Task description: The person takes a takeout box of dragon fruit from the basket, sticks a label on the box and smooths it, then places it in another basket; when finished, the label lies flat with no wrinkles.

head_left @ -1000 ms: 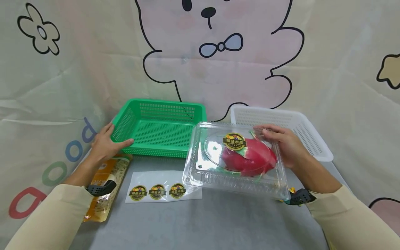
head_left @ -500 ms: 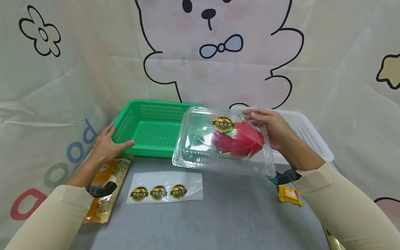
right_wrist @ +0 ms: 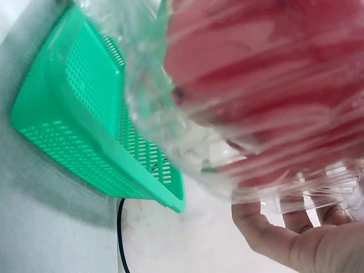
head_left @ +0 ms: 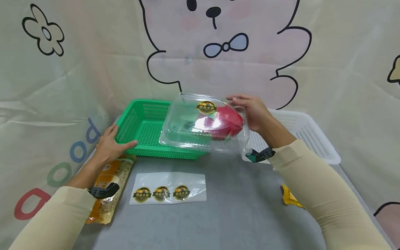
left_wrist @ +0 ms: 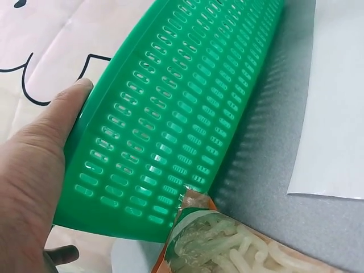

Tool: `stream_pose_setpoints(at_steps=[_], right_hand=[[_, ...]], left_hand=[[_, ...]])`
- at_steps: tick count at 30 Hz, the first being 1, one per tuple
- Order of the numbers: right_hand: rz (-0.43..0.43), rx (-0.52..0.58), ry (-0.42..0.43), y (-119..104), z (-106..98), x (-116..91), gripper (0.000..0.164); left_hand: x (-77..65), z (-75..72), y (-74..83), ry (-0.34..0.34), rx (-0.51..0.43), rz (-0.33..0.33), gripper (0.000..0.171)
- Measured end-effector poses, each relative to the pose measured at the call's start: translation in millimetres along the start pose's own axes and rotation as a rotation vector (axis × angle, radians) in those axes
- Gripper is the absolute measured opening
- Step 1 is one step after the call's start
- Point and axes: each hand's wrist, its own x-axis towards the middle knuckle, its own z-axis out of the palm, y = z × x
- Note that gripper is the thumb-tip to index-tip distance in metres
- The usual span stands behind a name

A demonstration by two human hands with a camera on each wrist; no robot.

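Note:
My right hand grips a clear plastic clamshell box by its far right side. A red dragon fruit lies inside at the right, and a round black-and-gold sticker is on the lid. Held tilted, the box overlaps the right part of a green plastic basket in the head view. In the right wrist view my curled fingers are at the box's edge. My left hand rests at the basket's near left corner, thumb along the rim and fingers spread against the left side.
A white basket stands at the back right. A sheet of several stickers lies in front of the green basket, and a yellow-orange food packet under my left forearm. A small yellow packet lies beside my right sleeve.
My right hand has carried the box with the dragon fruit left and away from me, from in front of the baskets to over the green basket. The left hand has stayed put.

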Motion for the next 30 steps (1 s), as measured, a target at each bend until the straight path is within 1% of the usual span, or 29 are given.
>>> stream_pose_setpoints(at_steps=[4,9,13,19,22,30], right_hand=[[-0.004,0.008,-0.002,3,4,17,0.044],[-0.002,0.01,-0.014,9,9,35,0.044],[0.012,0.035,-0.017,14,13,49,0.043],[0.022,0.062,-0.006,21,26,68,0.032],[0.028,0.064,-0.013,24,33,77,0.028],[0.045,0.051,-0.032,38,47,97,0.031]], left_hand=[[0.5,2.1,2.5,0.004,-0.009,0.0,0.109],[0.4,3.8,2.6,0.002,-0.024,0.009,0.108],[-0.3,3.0,1.4,-0.001,-0.027,0.01,0.107],[-0.9,-0.3,-0.9,0.015,-0.007,0.015,0.107],[-1.4,-0.4,-1.0,0.011,-0.007,0.014,0.107],[-2.1,1.2,-0.2,-0.002,-0.01,0.011,0.107]])
